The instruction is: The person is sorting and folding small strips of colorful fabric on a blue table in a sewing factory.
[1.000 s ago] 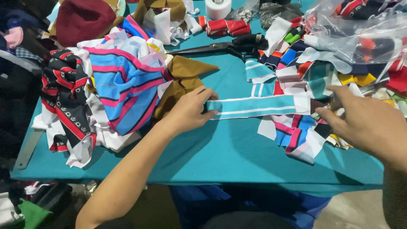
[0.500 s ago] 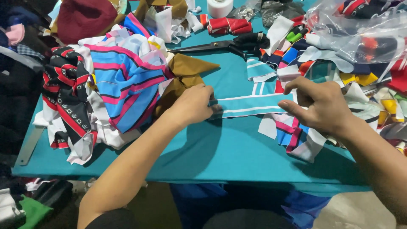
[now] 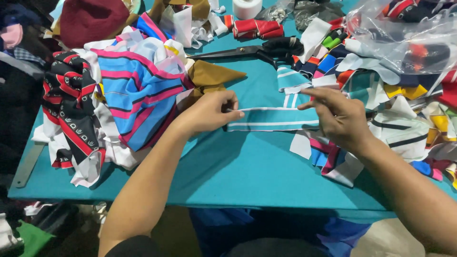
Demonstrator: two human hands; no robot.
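Striped fabric pile: heaped at the left of the table, in black, red, blue and pink. Left hand: fingers curled and pinched shut on the left end of the ribbed strip. Ribbed strip: teal with white stripes, laid flat across the middle of the table between both hands. Scissors: laid behind the strip, blades pointed left. Right hand: fingers loosely bent, fingertips set on the strip's right end. Scrap pile: spread at the right. Plastic bag: seen at far right.
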